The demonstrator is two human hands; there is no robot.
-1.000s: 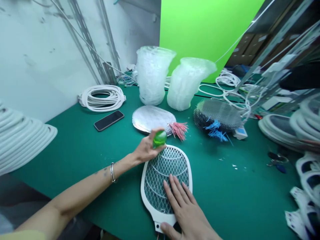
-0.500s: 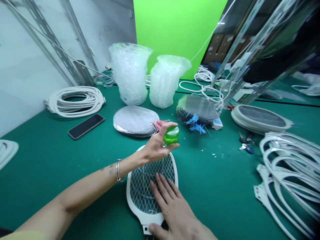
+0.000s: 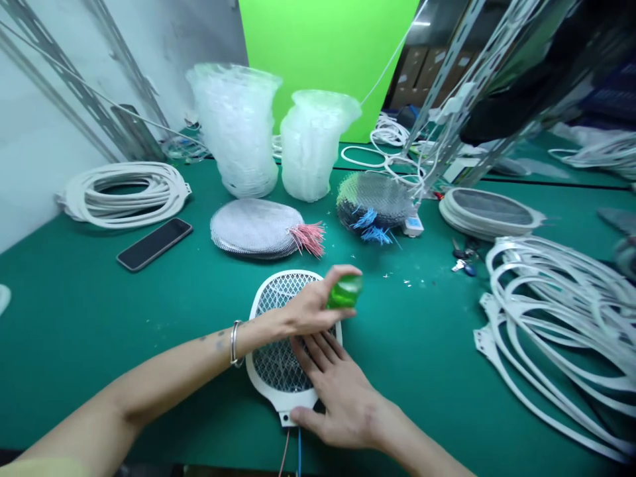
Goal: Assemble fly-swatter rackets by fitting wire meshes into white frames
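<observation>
My left hand [image 3: 311,310] pinches a translucent green pod [image 3: 344,292] between fingers and thumb, just above the top of a white electric swatter racket [image 3: 275,364]. The racket lies flat on the green mat with its diamond wire mesh showing. My right hand [image 3: 332,391] is spread over its lower part, with the thumb at the handle end. A blue wire and a reddish wire [image 3: 298,454] trail from that end toward me. My left forearm partly hides the mesh.
Two tall stacks of clear plastic parts [image 3: 233,129] stand behind. Near them lie mesh discs with pink and blue wires [image 3: 372,209], a phone [image 3: 154,244], coiled white frames [image 3: 124,195], keys [image 3: 462,258], and a heap of white frames [image 3: 551,331]. Metal rails rise at the right.
My right hand has slid down the racket toward its handle end. My left hand has moved lower over the racket, still pinching the pod. The whole view has shifted as my head turned.
</observation>
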